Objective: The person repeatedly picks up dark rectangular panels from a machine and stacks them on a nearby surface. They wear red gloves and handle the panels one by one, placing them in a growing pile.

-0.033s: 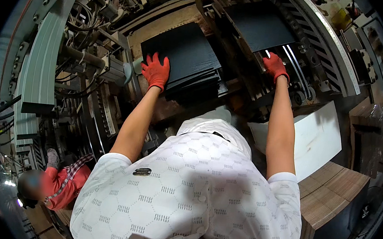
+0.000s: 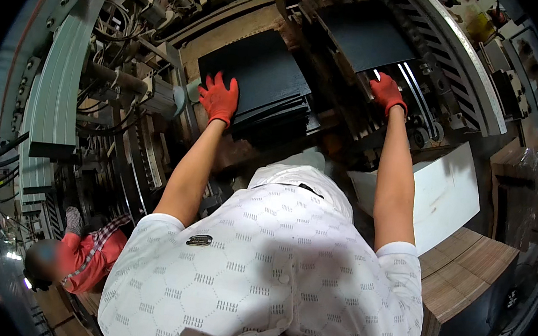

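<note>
Red-gloved left hand point(image 2: 219, 99) lies on the left edge of a stack of black sheets point(image 2: 260, 81), fingers spread; right hand point(image 2: 387, 92) presses the machine's rails point(image 2: 415, 101), fingers together.

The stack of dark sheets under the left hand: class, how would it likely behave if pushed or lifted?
The stack of dark sheets looks flat and stiff, so it probably slides rather than rolls. Its edges are fanned unevenly, so top sheets may shift separately. The left hand, gloved, lies flat on it; the whole stack is likely heavy.
</note>
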Action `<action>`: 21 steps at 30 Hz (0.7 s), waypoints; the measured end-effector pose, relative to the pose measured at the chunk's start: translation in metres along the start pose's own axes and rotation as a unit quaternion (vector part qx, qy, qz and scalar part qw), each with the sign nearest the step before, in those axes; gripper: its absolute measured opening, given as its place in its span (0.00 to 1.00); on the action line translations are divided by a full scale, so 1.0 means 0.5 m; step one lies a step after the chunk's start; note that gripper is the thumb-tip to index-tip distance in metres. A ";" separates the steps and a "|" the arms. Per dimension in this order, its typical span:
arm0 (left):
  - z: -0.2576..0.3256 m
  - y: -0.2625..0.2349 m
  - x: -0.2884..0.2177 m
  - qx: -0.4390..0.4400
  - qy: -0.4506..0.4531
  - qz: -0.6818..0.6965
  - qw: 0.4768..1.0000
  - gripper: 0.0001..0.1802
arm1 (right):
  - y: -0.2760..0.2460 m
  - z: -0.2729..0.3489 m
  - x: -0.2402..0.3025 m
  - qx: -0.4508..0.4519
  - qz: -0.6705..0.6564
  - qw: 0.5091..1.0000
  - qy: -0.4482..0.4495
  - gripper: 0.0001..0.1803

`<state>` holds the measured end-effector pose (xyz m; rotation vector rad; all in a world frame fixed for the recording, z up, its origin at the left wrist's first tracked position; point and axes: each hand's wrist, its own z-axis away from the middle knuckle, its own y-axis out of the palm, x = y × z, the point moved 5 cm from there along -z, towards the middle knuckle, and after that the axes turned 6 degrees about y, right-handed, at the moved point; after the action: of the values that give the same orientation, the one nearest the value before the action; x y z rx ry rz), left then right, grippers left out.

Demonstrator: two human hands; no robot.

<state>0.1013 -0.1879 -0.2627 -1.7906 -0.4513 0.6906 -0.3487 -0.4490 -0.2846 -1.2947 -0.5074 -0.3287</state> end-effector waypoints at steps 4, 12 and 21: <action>0.002 0.002 -0.002 -0.016 0.010 0.004 1.000 0.35 | 0.009 -0.016 -0.017 -0.015 0.006 1.000 -0.022 0.26; 0.004 0.012 0.009 -0.024 0.013 -0.017 0.999 0.34 | -0.003 0.016 0.014 0.024 -0.047 0.998 0.029 0.26; 0.000 0.011 0.004 -0.021 0.022 -0.019 0.999 0.34 | 0.008 -0.001 -0.003 0.009 0.011 1.000 0.011 0.34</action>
<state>0.1028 -0.1885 -0.2683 -1.8281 -0.4727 0.6179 -0.3481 -0.4484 -0.2887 -1.2761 -0.4768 -0.3196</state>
